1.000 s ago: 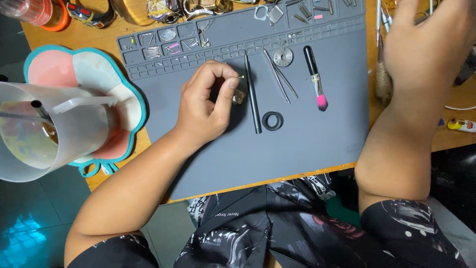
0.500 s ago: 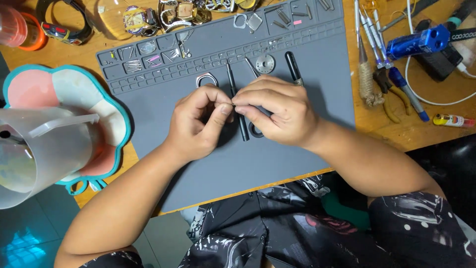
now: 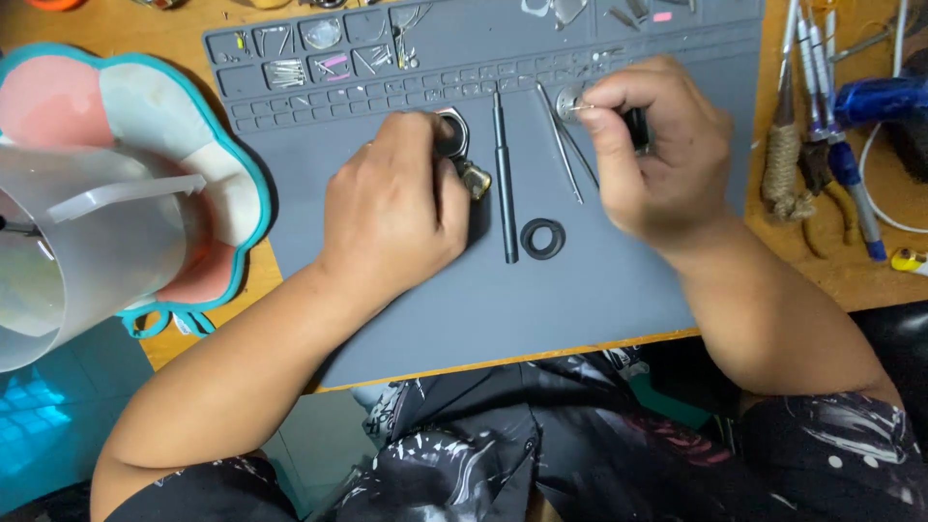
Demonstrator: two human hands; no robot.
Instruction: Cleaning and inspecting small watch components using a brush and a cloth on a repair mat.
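We find the work laid out on a grey silicone repair mat with small compartments along its far edge. The left hand rests on the mat with its fingers curled together over a small round metal watch case; a small brass-coloured part lies just beside the thumb. How firmly the case is pinned we cannot tell, since the fingers cover much of it. The right hand has thumb and forefinger pinched shut on something very fine at a small round silver disc; the item itself is too small to identify.

Between the hands lie a slim black rod-shaped tool, a pair of thin steel tweezers and a black rubber ring, all loose on the mat and apart from one another.

In our judgement the hazards are these: the pinched item could spring away if pressure slips, and would be hard to recover; the right forearm, passing near the ring, could sweep it toward the near edge; the brass-coloured part could be nudged by the left thumb.
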